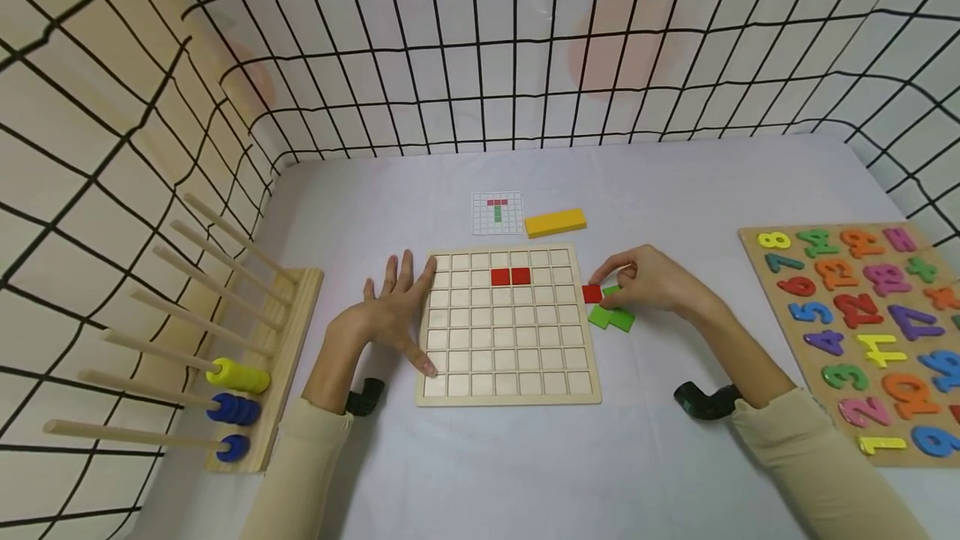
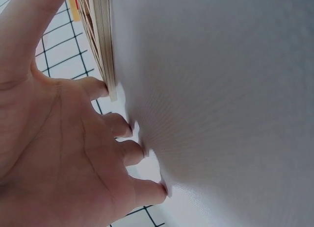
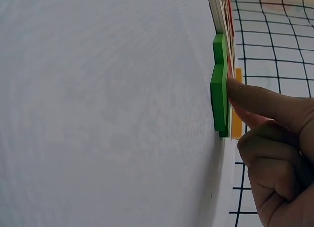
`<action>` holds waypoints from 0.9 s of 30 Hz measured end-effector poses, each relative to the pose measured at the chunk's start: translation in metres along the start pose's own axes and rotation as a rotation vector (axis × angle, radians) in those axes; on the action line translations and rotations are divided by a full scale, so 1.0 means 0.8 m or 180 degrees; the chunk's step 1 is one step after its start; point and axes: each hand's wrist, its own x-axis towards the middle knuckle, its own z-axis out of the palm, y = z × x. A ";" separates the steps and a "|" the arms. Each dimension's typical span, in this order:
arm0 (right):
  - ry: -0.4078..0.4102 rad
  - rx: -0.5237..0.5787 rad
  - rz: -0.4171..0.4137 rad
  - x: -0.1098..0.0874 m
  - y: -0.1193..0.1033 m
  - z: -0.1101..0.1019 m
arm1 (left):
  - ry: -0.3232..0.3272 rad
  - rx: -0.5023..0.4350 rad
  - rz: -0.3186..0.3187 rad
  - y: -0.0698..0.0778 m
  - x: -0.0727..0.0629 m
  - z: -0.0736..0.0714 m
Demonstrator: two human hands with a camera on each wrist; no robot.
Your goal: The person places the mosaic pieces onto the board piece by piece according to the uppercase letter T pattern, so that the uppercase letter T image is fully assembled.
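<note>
A wooden grid board [image 1: 510, 400] lies on the table with two red square tiles [image 1: 511, 276] side by side in an upper row. My left hand [image 1: 392, 307] is spread at the board's left side, thumb on its lower left and index finger at the upper left corner. The other fingertips [image 2: 149, 190] rest on the cloth. Beyond the board's right edge, my right hand [image 1: 648, 280] pinches a loose red tile [image 1: 592, 294] between thumb and index finger, its other fingers curled. Several green tiles [image 1: 621, 320] lie overlapping under that thumb [image 3: 260, 102].
A pattern card [image 1: 497, 213] and a yellow block [image 1: 555, 222] lie behind the board. To the left stands a wooden peg rack [image 1: 296, 340] with yellow and blue rings; at right is a number board [image 1: 795, 273]. Black wire mesh [image 1: 513, 48] surrounds the back and sides.
</note>
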 end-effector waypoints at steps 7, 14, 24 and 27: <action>0.0058 -0.0107 -0.0128 -0.001 -0.001 0.001 | -0.0033 -0.0051 0.0002 0.003 -0.004 -0.004; 0.0195 -0.0051 -0.0203 -0.002 -0.009 -0.004 | -0.0089 -0.0022 -0.0023 0.012 -0.015 -0.013; 0.0148 0.0015 -0.0346 0.032 -0.070 0.027 | -0.0081 0.0000 -0.0035 0.014 -0.017 -0.014; 0.0073 0.0080 -0.0373 0.046 -0.092 0.043 | -0.0095 -0.0023 -0.0012 0.015 -0.018 -0.014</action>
